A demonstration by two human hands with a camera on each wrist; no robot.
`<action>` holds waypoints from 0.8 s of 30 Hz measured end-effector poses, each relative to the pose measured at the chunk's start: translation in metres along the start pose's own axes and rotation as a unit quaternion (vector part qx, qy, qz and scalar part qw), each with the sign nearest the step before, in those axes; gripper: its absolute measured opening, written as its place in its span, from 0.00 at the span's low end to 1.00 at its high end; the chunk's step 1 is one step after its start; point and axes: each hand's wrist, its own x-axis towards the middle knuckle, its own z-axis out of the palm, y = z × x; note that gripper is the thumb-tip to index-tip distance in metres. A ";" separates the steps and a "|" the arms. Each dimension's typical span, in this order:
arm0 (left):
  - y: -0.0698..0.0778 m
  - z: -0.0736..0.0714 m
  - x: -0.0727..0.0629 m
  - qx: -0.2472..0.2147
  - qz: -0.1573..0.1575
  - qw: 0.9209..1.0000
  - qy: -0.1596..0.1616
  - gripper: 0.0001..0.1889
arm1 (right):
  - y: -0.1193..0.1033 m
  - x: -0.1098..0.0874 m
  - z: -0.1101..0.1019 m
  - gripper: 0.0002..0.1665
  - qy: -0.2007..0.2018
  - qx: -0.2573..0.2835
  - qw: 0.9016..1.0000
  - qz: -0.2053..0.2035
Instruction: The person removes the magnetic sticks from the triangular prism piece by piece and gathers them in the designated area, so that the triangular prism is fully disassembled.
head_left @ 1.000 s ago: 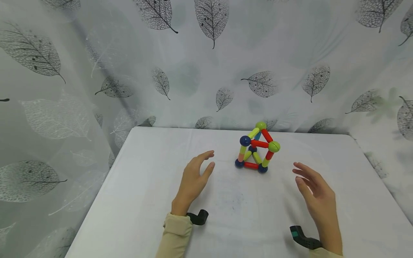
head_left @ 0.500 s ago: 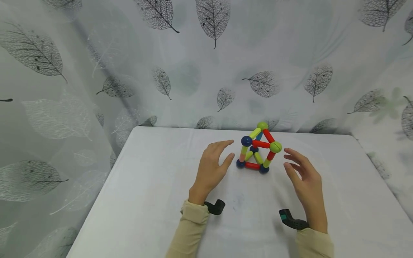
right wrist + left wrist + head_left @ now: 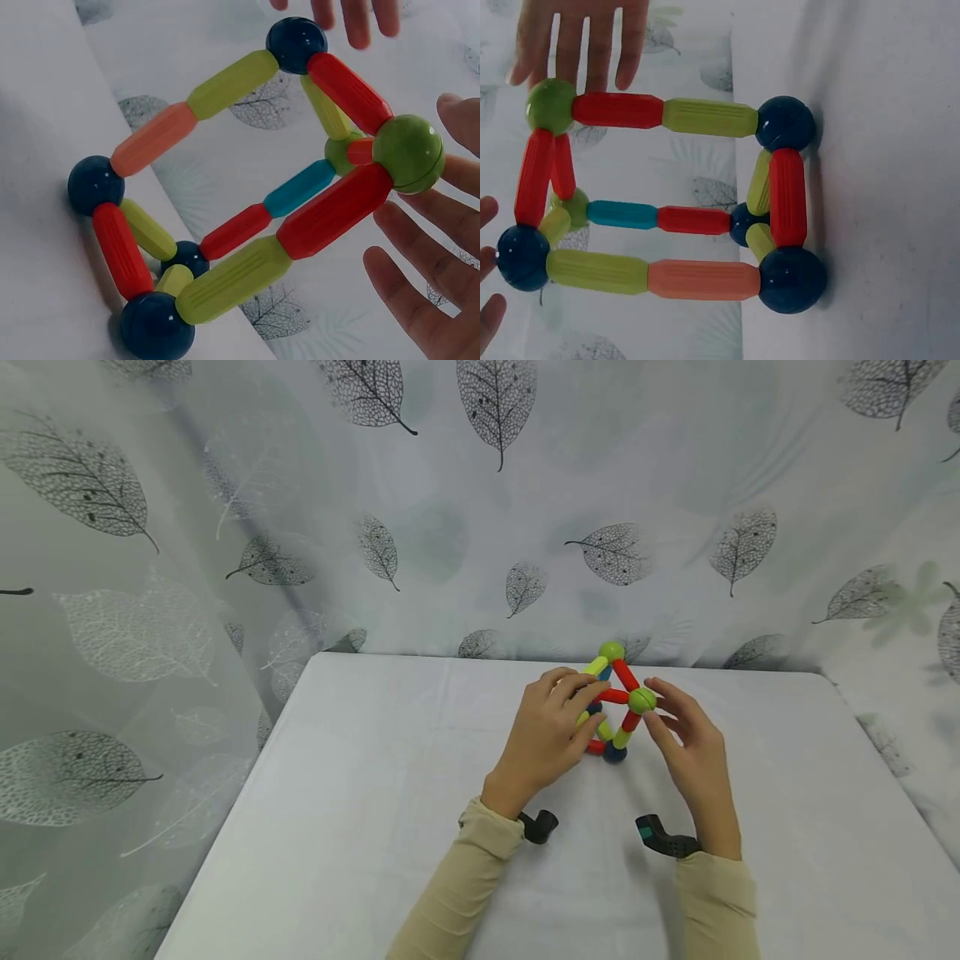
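Observation:
A triangular prism frame of magnetic rods and balls (image 3: 787, 199) stands upright on the table, its rods red, yellow-green, blue and salmon. My left hand (image 3: 546, 735) reaches across its left side, fingers spread and loosely bent, hiding the near upper navy ball (image 3: 523, 258) in the head view. In the left wrist view its fingertips (image 3: 490, 311) lie right beside that ball. At the right side, my right hand (image 3: 693, 743) has thumb and fingers parted around the near upper green ball (image 3: 642, 700). Its fingers (image 3: 420, 255) look extended and loose in the right wrist view.
The white-covered table (image 3: 360, 827) has its back edge just behind the frame. A leaf-printed curtain (image 3: 442, 552) hangs beyond it. Each wrist wears a black camera mount, the left one (image 3: 540, 827) and the right one (image 3: 663, 839).
Both hands have moved forward and inward to the frame, the left going right and the right going left. The frame stays where it stood.

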 end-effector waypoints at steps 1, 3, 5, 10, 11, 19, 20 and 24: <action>0.001 0.002 0.002 0.014 0.009 1.000 -0.001 0.20 | 0.000 0.001 0.001 0.31 -0.002 0.003 1.000 -0.002; 0.003 0.004 0.005 0.040 0.023 0.999 -0.008 0.19 | 0.001 0.003 0.003 0.30 -0.007 0.013 1.000 -0.004; 0.005 0.005 0.009 0.054 0.030 0.998 -0.016 0.20 | 0.002 0.005 0.004 0.30 -0.011 0.024 1.000 -0.008; 0.007 0.009 0.016 0.093 0.037 0.994 -0.033 0.20 | 0.004 0.006 0.007 0.29 -0.019 0.037 0.999 -0.007; 0.008 0.010 0.018 0.102 0.039 0.993 -0.035 0.20 | 0.005 0.006 0.007 0.29 -0.019 0.039 0.999 -0.005; 0.016 0.021 0.026 0.147 0.060 0.986 -0.047 0.20 | 0.008 0.005 0.007 0.28 -0.016 0.040 0.999 0.005; 0.016 0.022 0.026 0.149 0.058 0.986 -0.048 0.20 | 0.008 0.005 0.007 0.28 -0.016 0.041 0.999 0.006; 0.015 0.026 0.025 0.156 0.053 0.985 -0.051 0.19 | 0.008 0.005 0.007 0.28 -0.020 0.048 0.999 0.009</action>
